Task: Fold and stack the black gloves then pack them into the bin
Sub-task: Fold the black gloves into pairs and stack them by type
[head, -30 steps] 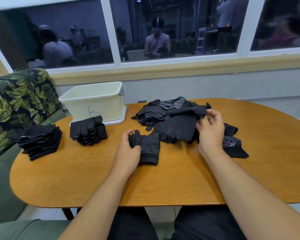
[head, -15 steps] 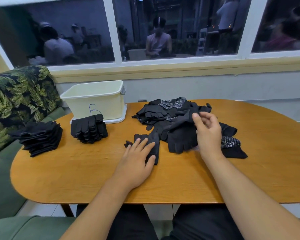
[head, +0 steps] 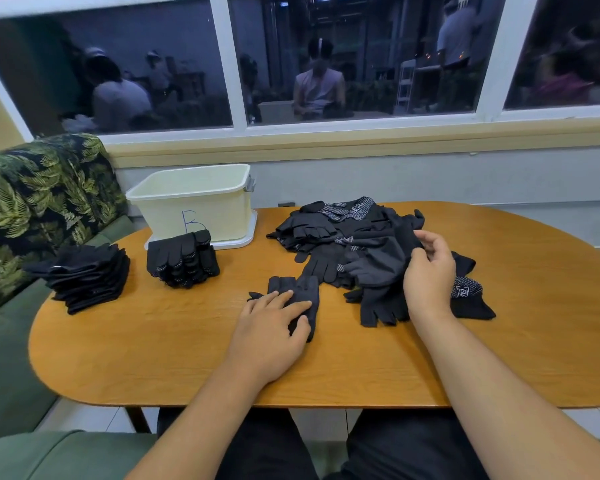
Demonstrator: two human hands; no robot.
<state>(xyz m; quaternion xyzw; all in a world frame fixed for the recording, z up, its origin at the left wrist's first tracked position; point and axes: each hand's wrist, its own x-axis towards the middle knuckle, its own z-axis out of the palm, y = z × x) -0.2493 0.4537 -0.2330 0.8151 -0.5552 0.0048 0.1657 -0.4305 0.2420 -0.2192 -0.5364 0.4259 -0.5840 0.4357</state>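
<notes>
Left hand [head: 274, 327] lay flat, fingers straight, pressing lone glove [head: 307, 292] onto table [head: 153, 348]. Right hand [head: 430, 271], fingers curled, pinched second glove [head: 381, 303] at near edge of pile [head: 343, 233]. Pile sat just beyond both hands. Near stack [head: 184, 261] and far stack [head: 84, 275] lay left of left hand, bin [head: 194, 202] behind near stack.

Head-worn camera looks forward and down, close over the table [head: 153, 358].
</notes>
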